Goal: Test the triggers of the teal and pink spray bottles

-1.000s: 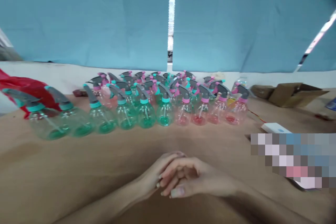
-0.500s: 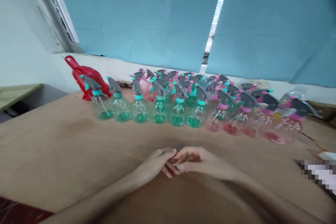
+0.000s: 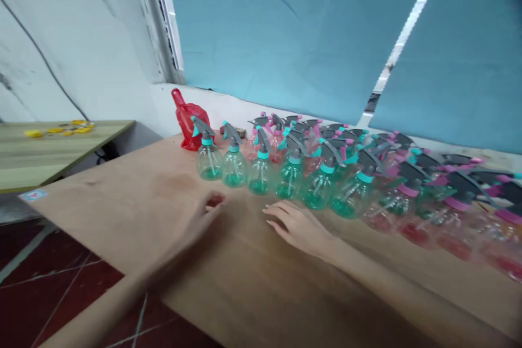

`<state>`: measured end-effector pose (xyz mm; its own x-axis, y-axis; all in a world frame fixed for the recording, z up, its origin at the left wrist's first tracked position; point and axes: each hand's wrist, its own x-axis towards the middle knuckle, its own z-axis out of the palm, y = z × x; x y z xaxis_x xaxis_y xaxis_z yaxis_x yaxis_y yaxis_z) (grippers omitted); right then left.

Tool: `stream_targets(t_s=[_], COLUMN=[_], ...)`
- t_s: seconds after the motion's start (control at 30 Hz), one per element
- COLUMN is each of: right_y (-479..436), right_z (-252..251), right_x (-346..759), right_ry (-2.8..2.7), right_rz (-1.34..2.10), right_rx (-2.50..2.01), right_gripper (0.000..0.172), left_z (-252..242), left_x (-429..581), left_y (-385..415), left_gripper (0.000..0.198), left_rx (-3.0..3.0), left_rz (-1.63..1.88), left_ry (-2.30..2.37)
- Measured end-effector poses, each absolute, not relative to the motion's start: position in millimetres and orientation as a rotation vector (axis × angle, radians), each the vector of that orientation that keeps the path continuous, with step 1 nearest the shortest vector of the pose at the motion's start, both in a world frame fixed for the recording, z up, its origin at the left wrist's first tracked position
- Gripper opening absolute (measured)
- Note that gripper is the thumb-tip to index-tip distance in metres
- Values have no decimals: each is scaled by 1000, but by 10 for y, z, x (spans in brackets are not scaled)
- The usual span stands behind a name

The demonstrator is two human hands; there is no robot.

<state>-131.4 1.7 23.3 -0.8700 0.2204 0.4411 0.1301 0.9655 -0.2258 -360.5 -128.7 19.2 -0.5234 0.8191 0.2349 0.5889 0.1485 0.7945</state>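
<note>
My left hand (image 3: pixel 206 215) is over the table, smeared by motion, its fingers loosely bent with a gap beside the thumb and nothing visible in it. It is just in front of the leftmost green spray bottles, nearest to a clear green spray bottle (image 3: pixel 234 166) with a turquoise collar and grey trigger head. My right hand (image 3: pixel 299 228) hovers low with fingers apart and holds nothing. Close beyond it stand another green spray bottle (image 3: pixel 289 176) and more green ones. Pink spray bottles (image 3: pixel 414 223) continue the front row to the right. All stand upright.
More spray bottles crowd behind the front row. A red plastic bag (image 3: pixel 190 122) sits at the table's back left. The wooden table (image 3: pixel 150 217) ends at a slanting left edge above a dark red floor (image 3: pixel 61 293). Farther left, yellow pieces (image 3: pixel 73 129) lie on another table (image 3: pixel 24 157).
My hands, together half a second ago, are now apart; the left has moved toward the leftmost bottles. The view has turned left, bringing the other table and more floor into sight.
</note>
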Motion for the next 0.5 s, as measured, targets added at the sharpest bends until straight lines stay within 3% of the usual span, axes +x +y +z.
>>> stream_targets(t_s=[0.07, 0.3, 0.5], right_y=[4, -62, -49], right_z=[279, 446, 513], right_x=[-1565, -2278, -2577], right_ry=[-2619, -2405, -2304], right_rz=[207, 62, -25], right_rx=[-212, -378, -529], right_gripper=[23, 28, 42], left_z=[213, 292, 378], left_x=[-3885, -4448, -4380], left_y=[-1247, -971, -808], left_gripper=[34, 84, 103], left_rx=[1307, 1243, 1395], left_rz=[1417, 1512, 1462], left_ry=[2299, 2497, 2428])
